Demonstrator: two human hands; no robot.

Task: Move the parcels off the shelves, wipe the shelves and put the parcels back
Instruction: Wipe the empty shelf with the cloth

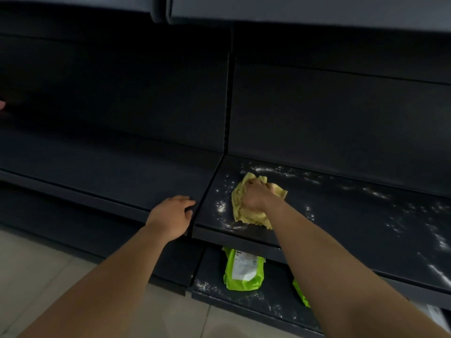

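Where the right-hand bay of the dark shelving meets the left, the person's right grip [258, 195] is closed over a bunched yellow cloth [246, 213], fingers curled into the fabric and pressing it down on the middle shelf [341, 215]. The cloth lies near the left end of that shelf, close to its front edge. White powdery specks [220, 206] are scattered round the cloth and run on toward the back and the right of the shelf surface.

The left grip [172, 215] is open and holds nothing. Its fingers are loosely extended and it sits at the front edge of the adjoining left shelf [109, 172], just beside the seam between the bays.

One green parcel [244, 269] with a white label lies flat on the lower shelf [244, 298], below the cloth, with its rear end tucked under the middle shelf. More white specks lie on that lower shelf in front of the parcel. A second green parcel [301, 295] lies to its right on the same shelf, mostly hidden behind the right forearm.

Pale floor tiles [36, 276] run along the foot of the unit. The back panels are in deep shadow.
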